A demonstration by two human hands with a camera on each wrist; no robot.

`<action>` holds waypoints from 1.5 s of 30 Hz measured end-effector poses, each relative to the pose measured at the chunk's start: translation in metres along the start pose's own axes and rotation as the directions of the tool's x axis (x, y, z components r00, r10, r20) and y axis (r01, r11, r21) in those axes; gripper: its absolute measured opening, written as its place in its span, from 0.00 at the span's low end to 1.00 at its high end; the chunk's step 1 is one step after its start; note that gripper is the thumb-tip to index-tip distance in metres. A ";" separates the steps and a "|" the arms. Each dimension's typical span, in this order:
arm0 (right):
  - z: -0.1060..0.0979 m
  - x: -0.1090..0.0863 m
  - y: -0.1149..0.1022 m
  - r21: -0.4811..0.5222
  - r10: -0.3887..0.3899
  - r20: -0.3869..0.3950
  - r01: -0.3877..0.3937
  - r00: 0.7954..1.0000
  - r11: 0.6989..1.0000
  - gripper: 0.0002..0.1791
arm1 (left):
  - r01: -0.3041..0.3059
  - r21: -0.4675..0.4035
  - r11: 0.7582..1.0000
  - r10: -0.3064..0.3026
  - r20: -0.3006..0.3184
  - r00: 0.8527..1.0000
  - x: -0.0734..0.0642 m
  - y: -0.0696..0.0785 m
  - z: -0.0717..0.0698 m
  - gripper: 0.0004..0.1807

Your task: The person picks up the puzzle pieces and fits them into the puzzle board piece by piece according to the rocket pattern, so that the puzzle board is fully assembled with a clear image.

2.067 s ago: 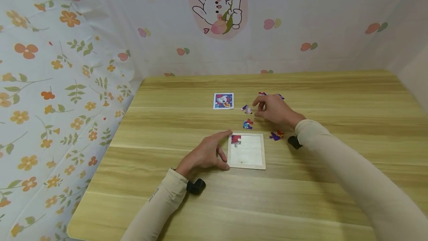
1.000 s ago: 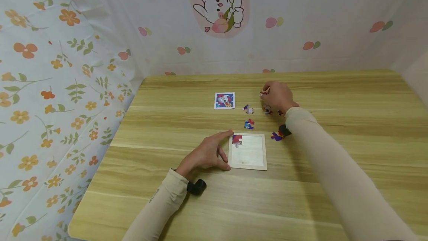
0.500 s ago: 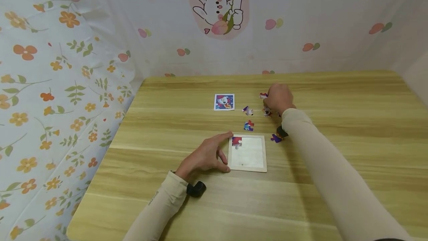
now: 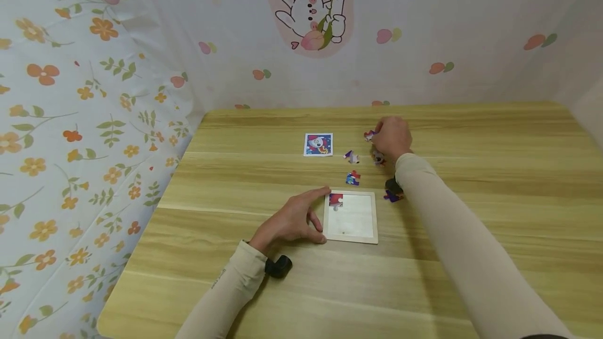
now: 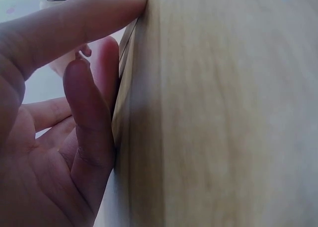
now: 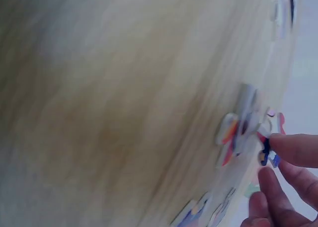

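Observation:
In the head view, my left hand (image 4: 294, 218) holds the left side of a square wooden puzzle frame (image 4: 375, 218), index finger at the far corner and thumb at the near one. One red jigsaw piece (image 4: 335, 200) sits in the frame's far left corner. Farther back, my right hand (image 4: 393, 135) hovers over the loose pieces; the right wrist view shows thumb and fingers pinching a small puzzle piece (image 6: 265, 146) with dark blue on it. A red and purple piece (image 4: 369, 135) shows just left of those fingers. Partly behind the wrist lies a grey-and-brown piece (image 4: 379, 158).
A picture card (image 4: 318, 144) with a rocket lies behind the frame. Between them and to the right are a white-purple piece (image 4: 351, 157), a blue-red piece (image 4: 353, 178) and a purple piece (image 4: 392, 196) beside the right sleeve. A patterned curtain (image 4: 235, 56) stands behind the table.
My right hand has shifted right and back from beside the white-purple piece to the farther pieces, and has stayed there over the last half second. My left hand keeps its hold on the frame.

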State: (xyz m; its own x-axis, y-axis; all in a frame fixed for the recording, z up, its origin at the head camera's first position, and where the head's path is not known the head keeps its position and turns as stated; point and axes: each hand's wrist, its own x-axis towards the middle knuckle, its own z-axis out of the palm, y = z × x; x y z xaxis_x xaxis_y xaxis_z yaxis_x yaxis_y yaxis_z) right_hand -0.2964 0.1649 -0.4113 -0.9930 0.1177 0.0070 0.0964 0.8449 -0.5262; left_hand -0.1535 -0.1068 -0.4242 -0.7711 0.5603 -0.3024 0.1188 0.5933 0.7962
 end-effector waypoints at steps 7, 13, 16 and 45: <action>-0.005 -0.004 -0.001 0.086 -0.031 -0.014 0.032 0.999 0.996 0.09 | 0.003 0.010 1.000 -0.003 0.002 1.000 0.001 0.001 -0.001 0.58; -0.009 -0.007 -0.005 0.173 -0.013 0.027 0.008 1.000 0.985 0.10 | 0.007 0.018 1.000 -0.007 0.001 1.000 0.001 0.001 -0.001 0.58; -0.012 -0.008 -0.006 0.225 -0.013 0.059 0.000 0.998 0.974 0.10 | 0.003 0.019 1.000 -0.003 0.000 1.000 0.001 0.001 -0.002 0.58; -0.028 -0.034 0.001 0.348 -0.163 0.550 -0.047 0.819 0.936 0.06 | -0.008 0.037 0.999 0.008 -0.002 1.000 0.002 0.002 -0.001 0.58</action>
State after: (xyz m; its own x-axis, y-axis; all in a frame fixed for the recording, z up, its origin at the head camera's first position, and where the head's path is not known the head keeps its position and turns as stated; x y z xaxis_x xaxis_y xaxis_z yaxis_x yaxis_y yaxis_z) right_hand -0.2608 0.1764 -0.3879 -0.8665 -0.3281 -0.3762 0.1137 0.6042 -0.7887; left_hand -0.1552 -0.1053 -0.4231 -0.7711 0.5644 -0.2948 0.1487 0.6098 0.7785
